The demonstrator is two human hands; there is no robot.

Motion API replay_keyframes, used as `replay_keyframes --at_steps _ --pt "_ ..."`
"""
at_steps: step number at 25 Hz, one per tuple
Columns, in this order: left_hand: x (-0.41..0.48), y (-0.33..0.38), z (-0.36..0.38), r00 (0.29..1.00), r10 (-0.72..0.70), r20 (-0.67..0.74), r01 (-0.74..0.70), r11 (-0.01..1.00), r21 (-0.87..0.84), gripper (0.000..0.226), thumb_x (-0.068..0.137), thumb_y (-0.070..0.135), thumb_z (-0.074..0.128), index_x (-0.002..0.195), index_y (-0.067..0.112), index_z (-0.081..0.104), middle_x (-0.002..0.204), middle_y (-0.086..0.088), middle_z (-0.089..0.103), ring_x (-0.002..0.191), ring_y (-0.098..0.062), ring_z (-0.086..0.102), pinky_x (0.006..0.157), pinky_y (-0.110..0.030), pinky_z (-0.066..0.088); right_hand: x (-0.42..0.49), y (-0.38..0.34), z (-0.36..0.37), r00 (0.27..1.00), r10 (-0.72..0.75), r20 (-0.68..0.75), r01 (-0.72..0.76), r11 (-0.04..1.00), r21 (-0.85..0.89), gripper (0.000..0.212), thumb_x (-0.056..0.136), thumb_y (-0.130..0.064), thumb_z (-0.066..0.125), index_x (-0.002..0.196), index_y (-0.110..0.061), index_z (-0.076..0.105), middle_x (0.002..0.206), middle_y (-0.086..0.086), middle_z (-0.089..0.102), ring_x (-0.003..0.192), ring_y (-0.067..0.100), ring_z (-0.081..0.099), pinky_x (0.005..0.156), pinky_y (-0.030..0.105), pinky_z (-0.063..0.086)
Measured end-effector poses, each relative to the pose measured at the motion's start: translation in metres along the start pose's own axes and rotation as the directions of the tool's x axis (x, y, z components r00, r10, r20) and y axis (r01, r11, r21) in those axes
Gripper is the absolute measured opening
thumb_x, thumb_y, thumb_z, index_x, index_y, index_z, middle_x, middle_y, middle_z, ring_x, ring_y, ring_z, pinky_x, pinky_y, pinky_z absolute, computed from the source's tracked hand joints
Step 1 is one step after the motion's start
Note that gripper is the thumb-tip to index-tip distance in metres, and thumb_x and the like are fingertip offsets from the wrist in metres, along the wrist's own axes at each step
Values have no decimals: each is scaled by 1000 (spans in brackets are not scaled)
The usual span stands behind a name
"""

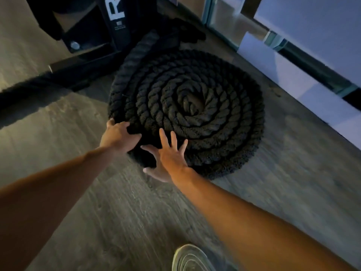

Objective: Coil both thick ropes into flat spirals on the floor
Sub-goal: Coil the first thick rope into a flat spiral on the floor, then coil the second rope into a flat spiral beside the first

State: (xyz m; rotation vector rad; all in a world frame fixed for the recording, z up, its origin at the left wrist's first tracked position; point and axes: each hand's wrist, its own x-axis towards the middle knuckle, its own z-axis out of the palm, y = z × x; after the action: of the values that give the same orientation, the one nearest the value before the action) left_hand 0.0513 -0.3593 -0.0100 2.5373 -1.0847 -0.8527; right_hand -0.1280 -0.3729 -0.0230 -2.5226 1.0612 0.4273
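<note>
A thick black twisted rope [195, 106] lies wound in a flat spiral on the wood floor, several turns wide. Its outer strand runs up from the left side toward the black rack. My left hand [118, 135] curls its fingers over the outer turn at the spiral's near left edge. Beside it, my right hand [168, 159] rests with fingers spread flat against the near edge of the coil, thumb down by the floor. A second black rope [25, 94] stretches across the floor at the far left, blurred and dark.
A black metal rack base [88, 42] with a white letter stands behind the coil. A white ledge [293, 81] and glass panel run along the right. My shoe [190, 259] shows at the bottom edge.
</note>
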Motion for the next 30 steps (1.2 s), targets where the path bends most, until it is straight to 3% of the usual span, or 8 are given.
replay_keyframes --at_steps 4,9,13,16,18,22,25,30 --pt "-11 -14 16 999 -12 -48 1 973 -229 92 71 65 76 145 15 55 159 14 18 127 -25 56 101 -39 51 -11 38 -4 989 -143 -49 138 987 -84 71 79 -61 64 143 -45 39 164 -2 -4 146 43 -7 112 69 4" --pt "-37 20 31 970 215 114 -217 976 13 77 80 60 73 142 19 56 162 -1 12 136 -28 48 109 -33 42 -27 109 -21 963 -265 -43 258 959 -117 70 77 -55 69 141 -39 44 164 -3 14 151 32 1 117 60 11" --pt "-36 44 34 911 278 305 -286 958 -21 86 65 83 62 136 36 62 166 -1 25 151 -13 27 116 -28 31 -27 177 -57 975 -212 63 215 975 -53 62 71 -56 77 128 -48 54 160 -15 23 151 17 4 116 61 2" --pt "-39 59 42 859 304 413 -298 951 -80 82 69 79 67 140 39 58 171 5 3 147 -18 38 116 -32 35 -27 198 -79 982 -124 139 131 991 -39 58 62 -45 87 114 -46 60 150 -13 35 147 19 20 115 58 22" --pt "-44 61 41 848 329 416 -359 933 -5 73 79 68 69 145 39 53 171 7 2 143 -19 43 111 -29 38 -18 174 -87 989 -50 140 63 995 -83 54 62 -40 87 111 -41 62 132 -4 43 130 27 38 104 47 38" --pt "-57 11 4 884 335 327 -400 903 155 54 90 52 67 139 31 59 150 1 51 132 -18 53 106 -28 41 12 62 -83 980 -192 -51 192 981 -20 40 81 -42 66 120 -33 60 117 3 53 116 28 47 93 39 43" --pt "-83 -78 -52 934 180 308 -280 904 323 45 90 48 67 130 28 64 133 1 67 121 -19 63 98 -27 46 18 -29 -58 957 -290 -11 290 951 105 39 83 -39 63 122 -33 60 122 5 54 120 29 49 96 36 42" --pt "-184 -238 -154 945 -260 196 123 842 525 38 94 46 64 128 29 65 118 -2 72 110 -24 67 89 -27 47 10 -178 -12 845 -526 97 518 850 99 41 83 -37 64 124 -31 60 124 6 56 119 29 55 94 34 44"
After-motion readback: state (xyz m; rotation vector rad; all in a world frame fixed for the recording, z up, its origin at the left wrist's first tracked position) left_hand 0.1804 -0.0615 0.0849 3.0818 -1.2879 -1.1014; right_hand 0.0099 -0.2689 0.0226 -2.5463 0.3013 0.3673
